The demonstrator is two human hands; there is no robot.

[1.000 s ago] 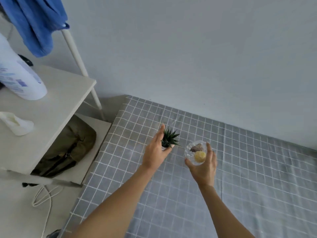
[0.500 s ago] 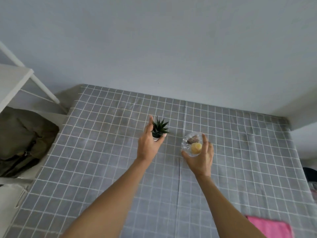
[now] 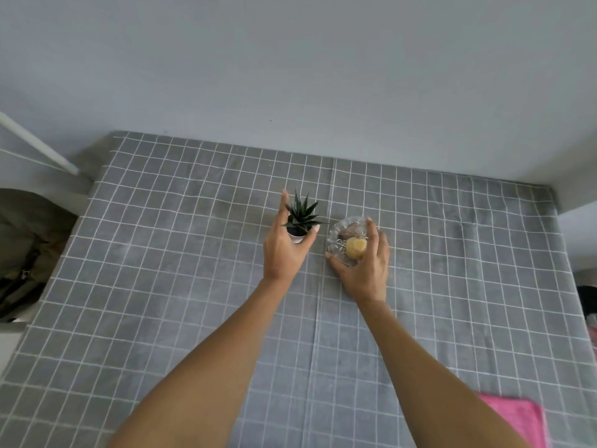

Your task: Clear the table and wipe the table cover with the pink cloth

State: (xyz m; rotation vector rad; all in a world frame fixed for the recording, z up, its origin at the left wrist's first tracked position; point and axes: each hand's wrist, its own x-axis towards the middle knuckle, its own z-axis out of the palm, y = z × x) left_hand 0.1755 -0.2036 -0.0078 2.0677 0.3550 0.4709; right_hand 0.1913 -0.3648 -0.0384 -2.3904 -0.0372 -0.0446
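Note:
A grey table cover (image 3: 161,253) with a white grid lies over the table. My left hand (image 3: 281,253) wraps around the white pot of a small spiky green plant (image 3: 302,212) near the middle of the table. Right beside it, my right hand (image 3: 365,273) grips a clear glass bowl (image 3: 345,236) that holds a yellow piece and a brownish piece. I cannot tell whether the pot and the bowl rest on the cover or hang just above it. A pink cloth (image 3: 520,418) lies at the near right corner, partly behind my right forearm.
A plain wall runs along the table's far edge. At the left stand a white slanted shelf leg (image 3: 38,145) and an olive backpack (image 3: 22,253) below the table's edge. Something dark (image 3: 586,299) sits past the right edge.
The view has swung right, away from the white shelf, and the pink cloth has come into view. Both hands keep hold of the plant and the bowl over the table's middle.

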